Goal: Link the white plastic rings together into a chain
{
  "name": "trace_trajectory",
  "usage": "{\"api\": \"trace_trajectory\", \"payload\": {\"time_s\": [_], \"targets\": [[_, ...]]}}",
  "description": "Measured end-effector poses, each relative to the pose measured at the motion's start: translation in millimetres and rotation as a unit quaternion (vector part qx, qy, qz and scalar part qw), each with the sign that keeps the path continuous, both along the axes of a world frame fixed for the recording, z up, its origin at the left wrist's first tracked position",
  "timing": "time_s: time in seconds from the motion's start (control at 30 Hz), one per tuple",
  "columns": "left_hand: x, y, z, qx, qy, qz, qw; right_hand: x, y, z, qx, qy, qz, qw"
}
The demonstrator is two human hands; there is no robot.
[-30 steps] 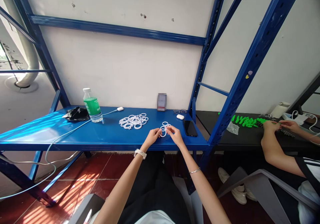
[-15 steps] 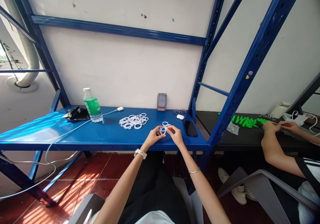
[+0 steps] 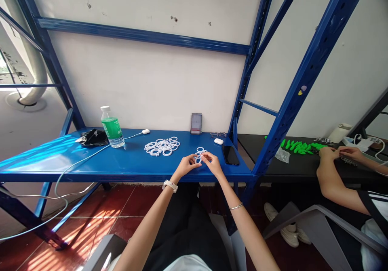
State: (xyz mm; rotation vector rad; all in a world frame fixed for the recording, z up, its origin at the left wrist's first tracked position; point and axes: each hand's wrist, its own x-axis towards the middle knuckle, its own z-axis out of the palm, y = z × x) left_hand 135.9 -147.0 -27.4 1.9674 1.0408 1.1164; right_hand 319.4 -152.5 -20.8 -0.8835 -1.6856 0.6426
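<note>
Near the front edge of the blue table [image 3: 133, 166], both hands meet at a small white ring [image 3: 198, 159]. My left hand [image 3: 187, 166] pinches its left side between thumb and fingers. On its other side my right hand [image 3: 213, 163] also has its fingertips closed on the ring. At least one more white ring [image 3: 200, 149] shows just beyond the fingertips; whether it is joined to the held one I cannot tell. To the left lies a loose pile of white rings [image 3: 162, 146].
Right of my hands lies a black phone [image 3: 230, 155], with a white earbud case [image 3: 218, 141] and glasses [image 3: 218, 134] behind. A water bottle [image 3: 112, 128], black bag [image 3: 93, 137] and white cable [image 3: 87, 158] occupy the left. A co-worker's hands [image 3: 330, 153] work beside green pieces [image 3: 300, 147].
The ring between my fingertips has tilted slightly. Both hands stay in nearly the same place, and the pile has not moved.
</note>
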Motion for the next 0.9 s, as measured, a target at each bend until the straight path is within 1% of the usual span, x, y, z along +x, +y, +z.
{"api": "trace_trajectory", "payload": {"time_s": [0.33,0.53,0.9], "targets": [[0.6,-0.5,0.6,0.001,0.013,0.013,1.000,1.8,2.6,-2.8,-0.009,0.016,0.000,1.000],[1.4,-3.2,3.0,-0.005,-0.003,0.021,1.000,2.6,4.4,-3.7,-0.020,0.033,-0.005,0.999],[2.6,-5.6,5.6,-0.018,-0.013,0.017,1.000,5.0,8.1,-6.7,-0.032,0.064,0.009,0.997]]}}
